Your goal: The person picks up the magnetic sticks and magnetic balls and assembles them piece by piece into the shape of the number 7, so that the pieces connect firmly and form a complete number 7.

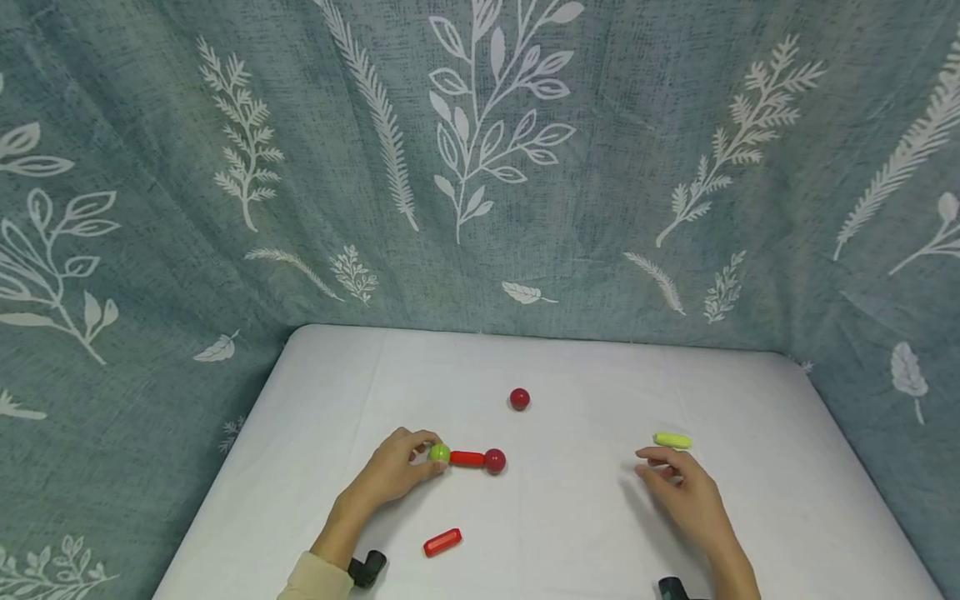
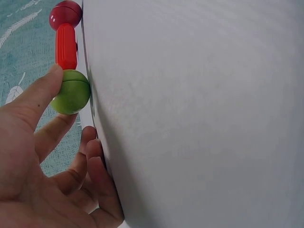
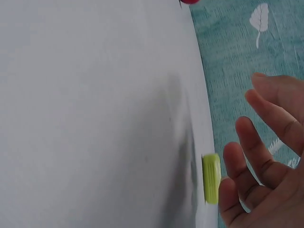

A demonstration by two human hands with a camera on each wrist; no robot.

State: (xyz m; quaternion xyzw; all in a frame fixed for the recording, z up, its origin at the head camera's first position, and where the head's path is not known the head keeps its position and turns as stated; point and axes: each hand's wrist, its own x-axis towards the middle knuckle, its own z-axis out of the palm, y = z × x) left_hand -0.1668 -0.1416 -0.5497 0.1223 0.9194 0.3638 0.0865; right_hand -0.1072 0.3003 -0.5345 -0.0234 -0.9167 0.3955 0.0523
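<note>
My left hand (image 1: 397,468) pinches a green ball (image 1: 439,453) between thumb and fingertips. The ball is joined to a red rod (image 1: 467,459), and a dark red ball (image 1: 495,461) sits on the rod's other end, so the three form one straight piece; the left wrist view shows this green ball (image 2: 71,92) beneath the red rod (image 2: 66,46). My right hand (image 1: 678,492) is held over the table's right side with fingers loosely bent and nothing between them. Just beyond its fingertips lies a yellow-green rod (image 1: 672,440).
A loose dark red ball (image 1: 520,399) lies toward the back of the white table (image 1: 585,533). Nearer the front is another red rod (image 1: 442,542). Teal leaf-patterned cloth (image 1: 525,208) hangs behind and around the table.
</note>
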